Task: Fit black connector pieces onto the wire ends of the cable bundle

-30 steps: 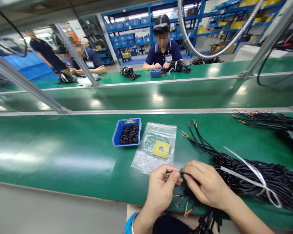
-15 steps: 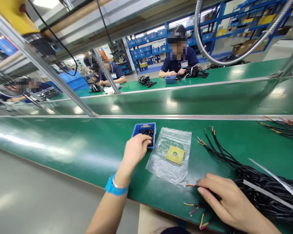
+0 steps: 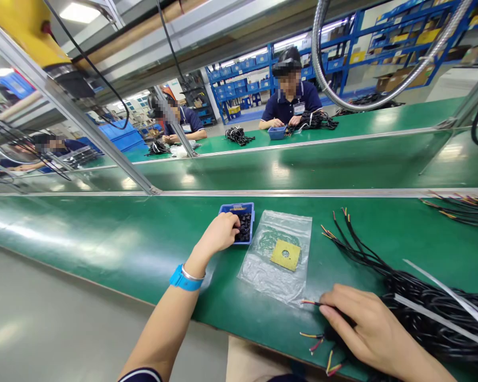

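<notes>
Left hand (image 3: 219,232), earlier beside the right hand (image 3: 362,319), now dips into the bin (image 3: 247,206), grip unclear; the latter pinches a cable (image 3: 317,303), long axis sideways, wires (image 3: 307,302) pointing left.

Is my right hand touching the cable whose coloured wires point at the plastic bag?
Touching. The head view shows the right hand pinching the cable just behind its coloured wires.

By feed I log a glossy green tabletop (image 3: 123,249), blue rectangular plastic bin (image 3: 252,225), small black parts (image 3: 245,228), yellow square piece (image 3: 279,259). Black cable bundle (image 3: 434,300), white strips (image 3: 422,311). Slim black cable (image 3: 318,303): red-and-yellow wire ends (image 3: 309,302). Bright-blue wristband (image 3: 186,279); navy fabric sleeve (image 3: 141,376), white banding.
</notes>
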Action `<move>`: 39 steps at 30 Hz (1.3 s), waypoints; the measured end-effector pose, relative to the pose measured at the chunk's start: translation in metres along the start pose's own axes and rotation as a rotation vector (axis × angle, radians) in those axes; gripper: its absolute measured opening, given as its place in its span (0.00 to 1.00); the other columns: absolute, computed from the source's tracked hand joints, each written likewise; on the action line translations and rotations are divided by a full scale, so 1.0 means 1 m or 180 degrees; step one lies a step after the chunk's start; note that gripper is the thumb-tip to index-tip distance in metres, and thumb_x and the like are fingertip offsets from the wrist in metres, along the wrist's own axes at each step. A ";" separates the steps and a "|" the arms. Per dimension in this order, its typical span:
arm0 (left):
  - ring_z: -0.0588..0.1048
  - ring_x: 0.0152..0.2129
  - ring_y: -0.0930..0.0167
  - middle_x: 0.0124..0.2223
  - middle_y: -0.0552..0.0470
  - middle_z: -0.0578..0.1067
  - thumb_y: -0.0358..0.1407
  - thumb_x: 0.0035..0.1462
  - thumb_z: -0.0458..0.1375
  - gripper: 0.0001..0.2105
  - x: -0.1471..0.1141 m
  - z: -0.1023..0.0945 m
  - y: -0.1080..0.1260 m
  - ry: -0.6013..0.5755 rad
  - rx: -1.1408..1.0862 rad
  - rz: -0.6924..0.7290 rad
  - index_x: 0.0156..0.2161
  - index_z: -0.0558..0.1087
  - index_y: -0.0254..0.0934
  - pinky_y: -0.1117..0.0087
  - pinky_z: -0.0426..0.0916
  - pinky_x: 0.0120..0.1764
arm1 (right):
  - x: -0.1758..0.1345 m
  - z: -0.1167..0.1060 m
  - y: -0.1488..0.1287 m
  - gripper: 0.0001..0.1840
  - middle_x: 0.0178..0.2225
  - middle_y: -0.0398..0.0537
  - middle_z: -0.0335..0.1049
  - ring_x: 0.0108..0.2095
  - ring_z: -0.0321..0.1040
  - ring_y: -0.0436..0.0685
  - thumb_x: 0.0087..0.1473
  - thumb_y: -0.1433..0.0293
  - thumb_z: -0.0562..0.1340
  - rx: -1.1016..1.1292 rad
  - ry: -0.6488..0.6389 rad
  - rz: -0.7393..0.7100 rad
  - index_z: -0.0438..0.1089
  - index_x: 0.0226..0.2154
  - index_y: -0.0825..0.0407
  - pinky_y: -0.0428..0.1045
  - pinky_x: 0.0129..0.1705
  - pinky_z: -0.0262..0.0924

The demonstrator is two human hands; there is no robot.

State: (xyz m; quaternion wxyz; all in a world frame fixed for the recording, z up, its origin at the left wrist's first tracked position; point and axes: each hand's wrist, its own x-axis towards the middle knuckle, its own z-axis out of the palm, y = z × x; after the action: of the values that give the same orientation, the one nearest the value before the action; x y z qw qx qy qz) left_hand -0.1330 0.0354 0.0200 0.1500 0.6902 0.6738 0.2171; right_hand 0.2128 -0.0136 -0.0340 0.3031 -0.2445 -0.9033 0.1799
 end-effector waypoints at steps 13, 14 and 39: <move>0.81 0.32 0.65 0.38 0.43 0.82 0.41 0.53 0.65 0.14 -0.045 0.031 0.047 -0.0598 -0.3460 -0.0283 0.39 0.70 0.35 0.63 0.76 0.37 | 0.000 0.001 0.001 0.10 0.26 0.43 0.67 0.26 0.63 0.51 0.65 0.71 0.53 -0.0016 -0.0017 0.0102 0.69 0.35 0.51 0.47 0.29 0.56; 0.81 0.33 0.65 0.38 0.43 0.82 0.41 0.53 0.65 0.14 -0.045 0.036 0.052 -0.0732 -0.3576 -0.0333 0.39 0.71 0.34 0.63 0.76 0.38 | -0.001 0.001 0.001 0.10 0.26 0.44 0.67 0.26 0.63 0.51 0.65 0.71 0.53 -0.0014 -0.0018 0.0125 0.69 0.36 0.51 0.47 0.29 0.56; 0.77 0.31 0.67 0.39 0.48 0.78 0.25 0.53 0.56 0.18 -0.027 0.075 0.098 -0.0570 -0.0300 0.0746 0.50 0.69 0.36 0.67 0.73 0.37 | -0.001 0.001 0.000 0.10 0.31 0.46 0.74 0.29 0.71 0.52 0.63 0.74 0.54 0.0086 0.0625 0.0013 0.69 0.44 0.51 0.45 0.33 0.66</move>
State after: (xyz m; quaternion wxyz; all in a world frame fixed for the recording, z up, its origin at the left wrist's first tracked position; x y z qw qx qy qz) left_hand -0.0108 0.0105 0.0012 0.2154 0.7729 0.5615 0.2021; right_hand 0.2127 -0.0139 -0.0356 0.3930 -0.2587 -0.8663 0.1678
